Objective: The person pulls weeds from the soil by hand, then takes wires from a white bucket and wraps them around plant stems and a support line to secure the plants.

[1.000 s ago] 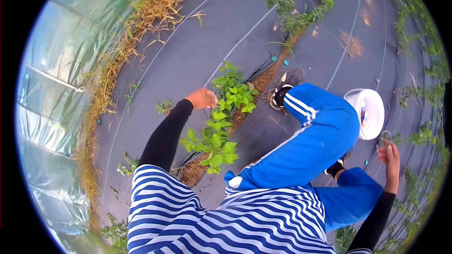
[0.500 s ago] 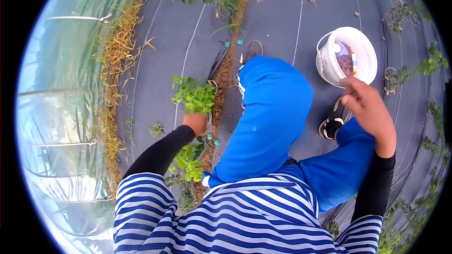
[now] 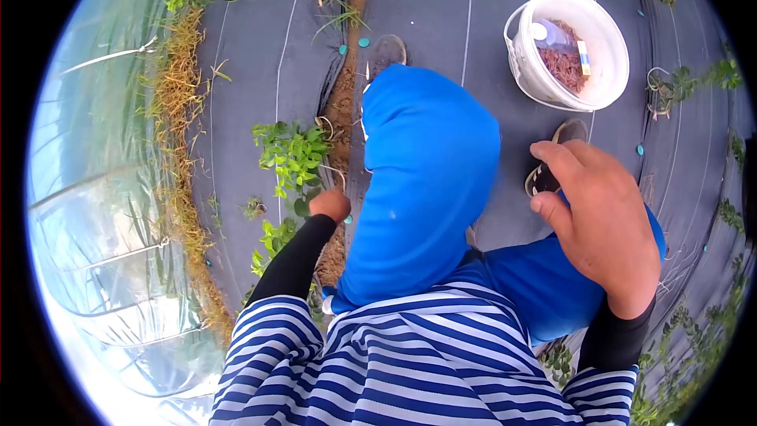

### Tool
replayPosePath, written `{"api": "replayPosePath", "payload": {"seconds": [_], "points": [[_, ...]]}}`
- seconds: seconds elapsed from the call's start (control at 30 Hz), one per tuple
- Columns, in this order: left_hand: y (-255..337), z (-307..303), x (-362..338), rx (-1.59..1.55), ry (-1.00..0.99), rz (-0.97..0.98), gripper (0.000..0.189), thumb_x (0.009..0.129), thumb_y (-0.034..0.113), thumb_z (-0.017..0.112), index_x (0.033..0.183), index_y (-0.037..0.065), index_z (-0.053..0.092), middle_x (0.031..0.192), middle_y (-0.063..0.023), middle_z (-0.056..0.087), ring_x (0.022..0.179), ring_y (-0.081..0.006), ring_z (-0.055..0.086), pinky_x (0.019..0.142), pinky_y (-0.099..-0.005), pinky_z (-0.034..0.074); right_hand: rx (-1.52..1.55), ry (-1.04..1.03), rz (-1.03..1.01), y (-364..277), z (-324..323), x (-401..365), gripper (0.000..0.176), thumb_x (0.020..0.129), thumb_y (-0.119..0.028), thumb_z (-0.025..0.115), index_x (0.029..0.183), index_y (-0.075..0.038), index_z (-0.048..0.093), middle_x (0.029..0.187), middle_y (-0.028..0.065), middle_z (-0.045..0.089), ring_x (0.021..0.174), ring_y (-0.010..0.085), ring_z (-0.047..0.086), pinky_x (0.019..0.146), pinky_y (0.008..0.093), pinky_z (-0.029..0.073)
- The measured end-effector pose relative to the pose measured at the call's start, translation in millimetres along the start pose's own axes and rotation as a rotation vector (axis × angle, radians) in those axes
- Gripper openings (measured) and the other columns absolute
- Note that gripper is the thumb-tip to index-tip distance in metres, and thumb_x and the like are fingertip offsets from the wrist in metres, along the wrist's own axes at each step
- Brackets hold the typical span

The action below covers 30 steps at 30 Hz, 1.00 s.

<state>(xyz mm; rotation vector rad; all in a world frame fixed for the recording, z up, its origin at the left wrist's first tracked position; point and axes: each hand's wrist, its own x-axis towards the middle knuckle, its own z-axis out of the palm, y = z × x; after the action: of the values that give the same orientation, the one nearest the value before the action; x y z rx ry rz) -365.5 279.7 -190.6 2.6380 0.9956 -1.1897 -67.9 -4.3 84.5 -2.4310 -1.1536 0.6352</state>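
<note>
My left hand [image 3: 330, 205] is low by the strip of bare soil, just below a leafy green plant [image 3: 293, 154]. Its fingers are closed, and what they hold, if anything, is hidden. A thin pale loop [image 3: 341, 173] rises from the soil right above that hand. My right hand [image 3: 603, 225] is raised over my right shoe and blue trouser leg. Its thumb stands apart from the bent fingers, with nothing visible between them. Beyond it stands a white bucket [image 3: 516, 67] containing reddish-brown pieces [image 3: 564, 69], a clear bottle [image 3: 556, 35] and a small white-and-yellow box [image 3: 583, 57].
Dark ground cover [image 3: 441, 12] with white lines lies on both sides of the soil strip [image 3: 341, 102]. Dry grass [image 3: 173, 102] edges a clear plastic wall [image 3: 95, 189] at left. More plants [image 3: 670, 87] grow at right. Teal discs [image 3: 363, 42] dot the ground.
My right hand has moved away from the bucket's rim and appears larger, nearer the camera. My left hand has shifted slightly down from the plant's leaves. The view has also shifted.
</note>
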Motion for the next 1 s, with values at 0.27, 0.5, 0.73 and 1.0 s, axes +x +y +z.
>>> {"api": "replayPosePath", "payload": {"seconds": [0.27, 0.5, 0.73, 1.0], "points": [[-59.6, -47.8, -14.0, 0.049, 0.270, 0.159, 0.020, 0.073, 0.030, 0.053, 0.070, 0.011, 0.060, 0.069, -0.0120, 0.062, 0.070, -0.0321, 0.059, 0.066, -0.0440, 0.045, 0.026, -0.003, 0.048, 3.3, -4.3, -9.6, 0.036, 0.069, -0.009, 0.065, 0.103, 0.000, 0.056, 0.085, 0.0151, 0.055, 0.081, 0.0322, 0.054, 0.071, 0.0394, 0.043], [-142.8, -71.0, 1.0, -0.038, 0.207, 0.245, 0.015, 0.068, 0.025, 0.056, 0.061, 0.012, 0.060, 0.064, -0.0050, 0.060, 0.074, -0.0301, 0.055, 0.068, -0.0408, 0.042, 0.027, 0.005, 0.106, 10.3, 0.0, -12.5, 0.036, 0.069, -0.008, 0.065, 0.103, -0.001, 0.055, 0.085, 0.0151, 0.055, 0.081, 0.0334, 0.054, 0.071, 0.0405, 0.043], [-233.0, -29.4, 53.6, 0.021, 0.334, 0.240, 0.018, 0.075, 0.028, 0.056, 0.069, 0.012, 0.060, 0.075, -0.0104, 0.063, 0.077, -0.0318, 0.056, 0.066, -0.0416, 0.043, -0.008, -0.010, 0.158, 12.3, 6.2, -3.8, 0.036, 0.069, -0.007, 0.063, 0.104, -0.002, 0.055, 0.085, 0.0161, 0.055, 0.082, 0.0354, 0.053, 0.072, 0.0410, 0.043], [-293.8, -14.6, 106.6, -0.585, -0.057, -0.022, 0.019, 0.078, 0.023, 0.060, 0.072, 0.006, 0.057, 0.072, -0.0135, 0.060, 0.069, -0.0268, 0.056, 0.066, -0.0346, 0.044, -0.045, -0.101, 0.246, 15.5, 15.3, 13.7, 0.035, 0.069, -0.008, 0.061, 0.103, -0.002, 0.054, 0.085, 0.0171, 0.055, 0.082, 0.0373, 0.053, 0.072, 0.0422, 0.042]]}}
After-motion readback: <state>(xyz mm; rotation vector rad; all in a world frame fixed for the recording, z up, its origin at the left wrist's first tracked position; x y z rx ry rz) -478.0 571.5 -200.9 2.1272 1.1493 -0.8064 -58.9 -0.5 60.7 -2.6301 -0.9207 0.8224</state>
